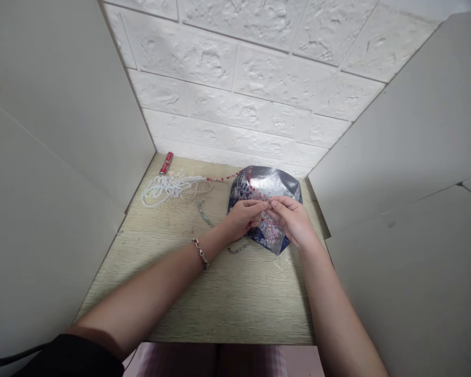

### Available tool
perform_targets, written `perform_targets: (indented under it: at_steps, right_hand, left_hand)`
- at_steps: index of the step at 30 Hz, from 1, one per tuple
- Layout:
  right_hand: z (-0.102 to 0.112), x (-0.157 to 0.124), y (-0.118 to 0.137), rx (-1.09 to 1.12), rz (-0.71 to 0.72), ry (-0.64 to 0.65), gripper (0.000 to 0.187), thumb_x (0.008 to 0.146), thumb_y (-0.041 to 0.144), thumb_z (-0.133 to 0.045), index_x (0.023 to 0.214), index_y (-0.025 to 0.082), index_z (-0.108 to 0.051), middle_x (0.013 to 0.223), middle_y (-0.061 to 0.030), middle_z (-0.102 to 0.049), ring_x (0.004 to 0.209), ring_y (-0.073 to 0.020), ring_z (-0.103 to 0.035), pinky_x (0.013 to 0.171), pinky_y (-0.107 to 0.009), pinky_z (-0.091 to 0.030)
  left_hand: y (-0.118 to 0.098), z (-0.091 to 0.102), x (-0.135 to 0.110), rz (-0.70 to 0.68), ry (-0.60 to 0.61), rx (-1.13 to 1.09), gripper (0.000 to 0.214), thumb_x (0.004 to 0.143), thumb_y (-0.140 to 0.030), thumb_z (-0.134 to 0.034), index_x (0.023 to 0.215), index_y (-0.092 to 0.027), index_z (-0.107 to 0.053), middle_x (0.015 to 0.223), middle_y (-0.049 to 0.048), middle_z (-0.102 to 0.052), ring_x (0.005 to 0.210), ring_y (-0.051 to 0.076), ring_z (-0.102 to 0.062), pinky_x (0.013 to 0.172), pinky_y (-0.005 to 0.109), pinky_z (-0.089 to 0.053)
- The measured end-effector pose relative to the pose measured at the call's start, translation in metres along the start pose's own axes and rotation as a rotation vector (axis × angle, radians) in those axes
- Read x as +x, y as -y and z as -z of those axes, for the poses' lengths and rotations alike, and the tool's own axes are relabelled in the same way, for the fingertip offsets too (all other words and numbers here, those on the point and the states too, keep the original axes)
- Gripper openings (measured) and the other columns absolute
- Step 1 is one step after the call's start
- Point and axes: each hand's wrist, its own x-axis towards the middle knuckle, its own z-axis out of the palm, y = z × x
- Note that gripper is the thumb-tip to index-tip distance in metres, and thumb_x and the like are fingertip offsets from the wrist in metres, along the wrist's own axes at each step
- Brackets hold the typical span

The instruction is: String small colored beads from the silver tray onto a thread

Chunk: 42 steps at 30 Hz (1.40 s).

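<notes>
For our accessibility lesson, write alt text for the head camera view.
Left hand and right hand pinch a red-beaded strand over a crinkled silver-blue foil pouch. A white bead tangle and red cylinder lie on pale wood-grain board.

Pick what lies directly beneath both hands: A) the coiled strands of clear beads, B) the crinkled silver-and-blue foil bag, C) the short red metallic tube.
B: the left hand and right hand are held over the crinkled silver-and-blue foil bag, whose edges show around them.
</notes>
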Motion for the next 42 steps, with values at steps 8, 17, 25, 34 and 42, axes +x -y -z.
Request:
perform_targets:
  at_steps: [8, 17, 25, 34, 42]
  right_hand:
    - [0.0006, 0.0000, 0.0000, -0.006, -0.007, 0.024, 0.014, 0.062, 0.031, -0.071, 0.070, 0.021, -0.066, 0.070, 0.0019, -0.062, 0.073, -0.0101, -0.057, 0.082, -0.028, -0.046]
    - [0.0020, 0.0007, -0.0013, -0.087, 0.008, 0.021, 0.013, 0.063, 0.033, -0.069, 0.070, 0.022, -0.066, 0.070, 0.0016, -0.062, 0.072, -0.0114, -0.057, 0.078, -0.029, -0.047]
    - [0.0033, 0.0027, -0.0038, -0.113, 0.016, 0.015, 0.013, 0.064, 0.034, -0.068, 0.071, 0.023, -0.066, 0.071, 0.0006, -0.063, 0.076, -0.0133, -0.058, 0.079, -0.031, -0.047]
    - [-0.0013, 0.0003, 0.0008, -0.053, -0.022, -0.039, 0.014, 0.064, 0.033, -0.067, 0.068, 0.020, -0.066, 0.069, -0.0009, -0.064, 0.073, -0.0137, -0.059, 0.083, -0.033, -0.047]
    - [0.0030, 0.0022, -0.0025, -0.161, 0.003, 0.001, 0.014, 0.062, 0.033, -0.069, 0.070, 0.022, -0.066, 0.065, 0.0007, -0.062, 0.069, -0.0136, -0.058, 0.072, -0.031, -0.049]
  left_hand:
    - [-0.0003, 0.0003, 0.0002, 0.008, 0.004, 0.010, 0.026, 0.063, -0.035, -0.068, 0.067, -0.011, -0.060, 0.043, -0.0083, -0.031, 0.042, 0.002, -0.025, 0.041, 0.019, -0.020]
    - [0.0007, 0.0011, -0.0003, -0.005, 0.011, 0.009, 0.024, 0.065, -0.034, -0.066, 0.066, -0.011, -0.058, 0.045, -0.0082, -0.028, 0.042, 0.002, -0.023, 0.041, 0.019, -0.018]
    - [-0.0013, 0.0000, -0.0007, 0.019, 0.012, -0.010, 0.026, 0.064, -0.034, -0.068, 0.062, -0.012, -0.055, 0.045, -0.0080, -0.027, 0.043, 0.002, -0.023, 0.041, 0.020, -0.017]
    - [-0.0008, 0.0004, -0.0002, 0.025, -0.004, -0.022, 0.024, 0.064, -0.033, -0.067, 0.062, -0.012, -0.055, 0.045, -0.0079, -0.029, 0.043, 0.003, -0.024, 0.041, 0.019, -0.019]
    - [-0.0008, 0.0002, -0.0003, 0.018, -0.002, -0.016, 0.027, 0.064, -0.032, -0.068, 0.058, -0.012, -0.052, 0.044, -0.0078, -0.029, 0.042, 0.002, -0.025, 0.041, 0.020, -0.018]
